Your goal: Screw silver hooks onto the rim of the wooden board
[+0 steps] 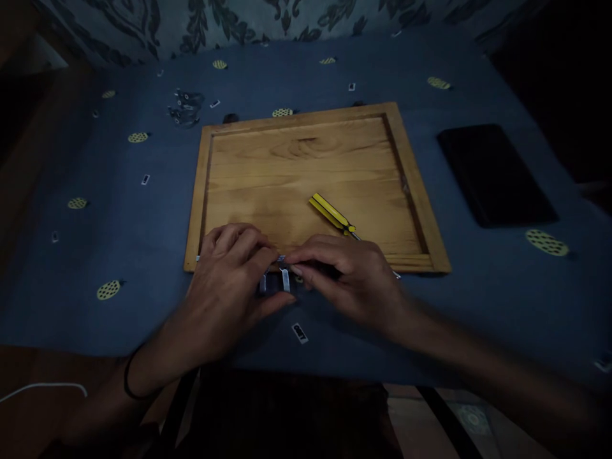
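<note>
Over the front left edge of a shallow wooden tray [415,185] rests my left hand [234,274], its thumb apart from the fingers and holding a small dark object with metal strips [285,279]. My right hand [349,274] pinches at the top of that same object, thumb and forefinger close together. What exactly lies between the fingertips is too small to tell. A screwdriver with a yellow and black handle [332,213] lies on the tray, its shaft passing under my right hand.
A black flat case [497,175] lies right of the tray. Small clear and metal pieces [185,107] are at the back left. Two small dark items sit behind the tray. The blue cloth [124,236] has a pineapple print.
</note>
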Demonstrator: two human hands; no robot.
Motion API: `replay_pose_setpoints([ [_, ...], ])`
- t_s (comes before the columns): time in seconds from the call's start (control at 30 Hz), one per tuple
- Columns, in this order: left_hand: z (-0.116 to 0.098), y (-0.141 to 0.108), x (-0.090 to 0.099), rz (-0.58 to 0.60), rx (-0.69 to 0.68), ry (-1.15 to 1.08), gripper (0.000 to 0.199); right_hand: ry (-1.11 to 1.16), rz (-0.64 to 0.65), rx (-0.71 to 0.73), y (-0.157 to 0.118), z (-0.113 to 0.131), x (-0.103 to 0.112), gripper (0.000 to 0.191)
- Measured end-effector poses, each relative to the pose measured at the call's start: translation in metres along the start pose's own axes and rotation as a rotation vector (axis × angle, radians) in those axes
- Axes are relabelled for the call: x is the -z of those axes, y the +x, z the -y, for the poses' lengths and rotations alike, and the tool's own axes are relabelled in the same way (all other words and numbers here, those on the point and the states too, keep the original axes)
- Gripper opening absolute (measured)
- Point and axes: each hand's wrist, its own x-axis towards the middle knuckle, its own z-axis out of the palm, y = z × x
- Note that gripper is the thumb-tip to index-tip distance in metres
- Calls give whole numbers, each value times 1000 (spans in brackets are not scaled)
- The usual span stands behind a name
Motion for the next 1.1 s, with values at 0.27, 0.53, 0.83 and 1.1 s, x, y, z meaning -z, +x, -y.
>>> replay_pose_setpoints([
  [0.27,-2,2,1,11,10,-3,39,-115,-31,77,-2,1,-4,18],
  [0.53,-2,1,1,13,17,-2,40,-244,-8,130,-6,3,-7,24],
  [0.83,-1,0,-2,10,15,11,39,-337,-22,178,-7,4,-10,24],
  [1.1,-3,0,-1,11,12,11,36,-413,-47,196,-8,4,-14,26],
])
